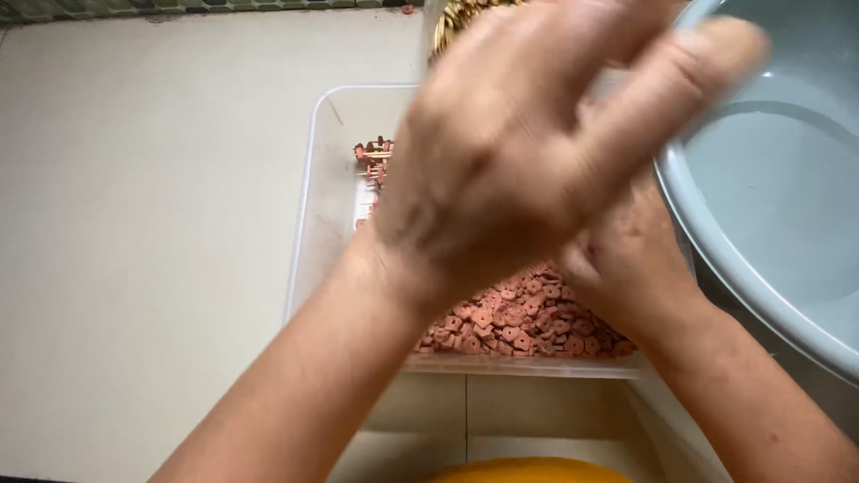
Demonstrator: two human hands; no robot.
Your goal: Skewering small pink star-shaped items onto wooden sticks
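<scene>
Pale tiled flooring [134,224] carries a clear plastic tray [309,206] holding a heap of small reddish-brown pierced pieces [510,326], some threaded on thin sticks [374,156] at its far end, with a grey basin [769,206] touching the tray's right side. My left hand [510,152] crosses above the tray, blurred, fingers extended and its grip released on nothing visible. My right hand [626,259] sits beneath it just over the heap, within reach of the pieces; I cannot tell its grip.
</scene>
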